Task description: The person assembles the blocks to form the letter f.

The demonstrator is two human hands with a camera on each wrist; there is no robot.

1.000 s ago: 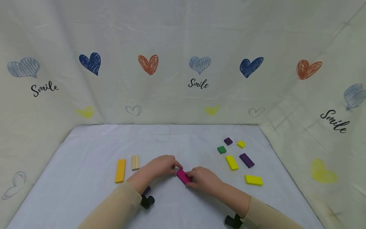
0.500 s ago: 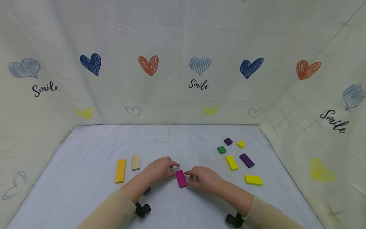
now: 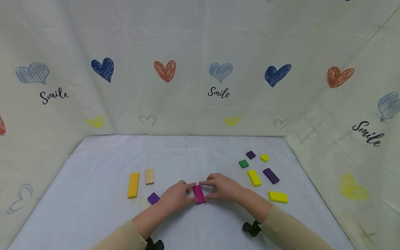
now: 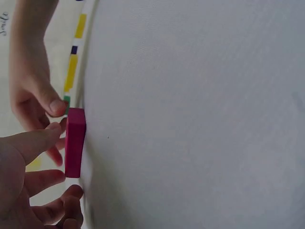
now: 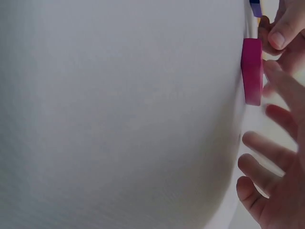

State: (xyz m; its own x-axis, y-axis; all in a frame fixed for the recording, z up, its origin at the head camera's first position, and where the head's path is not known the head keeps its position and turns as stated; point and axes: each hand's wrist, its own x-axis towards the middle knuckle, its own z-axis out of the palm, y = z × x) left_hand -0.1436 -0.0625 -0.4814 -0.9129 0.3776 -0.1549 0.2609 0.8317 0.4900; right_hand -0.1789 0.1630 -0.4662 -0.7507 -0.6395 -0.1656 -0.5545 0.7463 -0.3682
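Observation:
A magenta rectangular block [image 3: 198, 194] lies flat on the white cloth, between the two hands. On its left side is my left hand [image 3: 176, 197], with the forefinger by the block's far end and the thumb lower along its edge. From the right, my right hand [image 3: 225, 188] reaches in, its forefinger at the far end and its thumb at the near right edge. In the right wrist view, the right fingers are spread and loosely extended beside the magenta block [image 5: 252, 71]. The left wrist view shows the left thumb and forefinger along the block [image 4: 75, 143]; exact contact is hard to tell.
To the left lie an orange block [image 3: 133, 185], a striped wooden piece [image 3: 149, 176] and a purple block [image 3: 153, 198]. Several yellow, purple and green blocks are scattered at right, among them a yellow one [image 3: 278, 197] nearest the right forearm. A printed curtain [image 3: 187, 104] stands behind.
The magenta block has been turned from a slant to nearly lengthwise. My left hand has come nearer the body, uncovering the purple block, while the right hand has shifted slightly away from it.

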